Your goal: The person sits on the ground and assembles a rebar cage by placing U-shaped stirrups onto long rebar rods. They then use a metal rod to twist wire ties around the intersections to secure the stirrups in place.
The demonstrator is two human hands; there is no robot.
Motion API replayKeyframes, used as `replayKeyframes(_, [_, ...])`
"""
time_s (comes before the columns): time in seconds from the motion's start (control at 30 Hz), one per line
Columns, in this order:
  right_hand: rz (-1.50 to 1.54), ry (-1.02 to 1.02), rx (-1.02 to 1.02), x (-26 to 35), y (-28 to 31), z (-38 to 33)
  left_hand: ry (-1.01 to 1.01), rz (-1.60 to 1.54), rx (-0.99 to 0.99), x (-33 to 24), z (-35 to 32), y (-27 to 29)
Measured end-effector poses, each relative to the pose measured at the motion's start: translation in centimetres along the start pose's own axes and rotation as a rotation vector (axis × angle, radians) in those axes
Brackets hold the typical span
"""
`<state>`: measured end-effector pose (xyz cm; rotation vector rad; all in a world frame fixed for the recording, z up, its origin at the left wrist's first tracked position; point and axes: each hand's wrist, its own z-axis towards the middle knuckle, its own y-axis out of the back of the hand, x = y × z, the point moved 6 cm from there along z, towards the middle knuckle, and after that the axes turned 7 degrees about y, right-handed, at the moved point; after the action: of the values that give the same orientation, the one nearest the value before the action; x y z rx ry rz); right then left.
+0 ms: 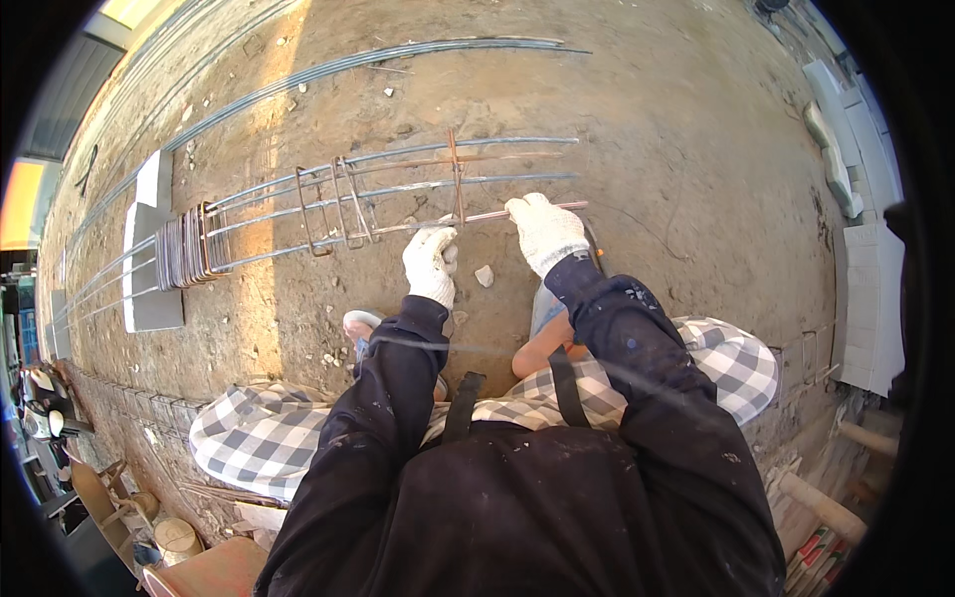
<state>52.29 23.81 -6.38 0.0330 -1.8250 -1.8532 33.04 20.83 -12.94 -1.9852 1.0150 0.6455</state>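
Both my hands wear white knit gloves and are at the nearest bar of a steel rebar cage. My right hand point(545, 234) pinches this rebar point(487, 215) close to its right end. My left hand point(431, 263) is closed at the same bar, just left of a rusty stirrup point(457, 177); its fingertips are partly hidden. That stirrup stands across the long bars. Farther left, several stirrups point(343, 199) hang spaced apart and tilted on the bars. A dense bundle of stirrups point(184, 249) is packed together near the cage's left part.
Pale blocks point(154, 284) support the cage at the left. Longer loose bars point(398, 50) lie beyond it on the dirt ground. A small stone point(484, 276) lies between my hands. White blocks point(870, 298) line the right side. A wooden seat point(209, 569) is at lower left.
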Motion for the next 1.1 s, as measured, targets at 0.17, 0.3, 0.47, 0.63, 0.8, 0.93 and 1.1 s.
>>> replayKeyframes(0.17, [0.039,-0.042,0.084,-0.3,-0.5,0.1,0.066,-0.113,0.041,1.5,0.8,-0.2])
replayKeyframes(0.3, [0.021,-0.035,0.084,-0.2,-0.1,0.0,-0.059,-0.047,0.132,1.4,0.8,-1.4])
replayKeyframes(0.47, [0.027,-0.026,0.026,0.0,0.4,-0.2,-0.076,0.016,0.148,1.4,0.8,-2.2])
replayKeyframes(0.63, [0.010,-0.012,0.032,-0.3,0.0,-0.2,-0.082,0.046,0.112,1.4,0.5,-2.1])
replayKeyframes(0.8, [-0.015,-0.019,0.024,-0.6,-0.5,-0.1,-0.058,0.038,0.131,1.4,0.6,-2.1])
replayKeyframes(0.93, [-0.019,-0.027,0.001,-0.3,1.5,-1.0,-0.065,0.072,0.100,1.2,0.8,-2.0])
replayKeyframes(1.1, [-0.143,-0.058,0.272,1.1,4.4,-1.4,-0.102,0.052,0.119,1.2,0.7,-2.1])
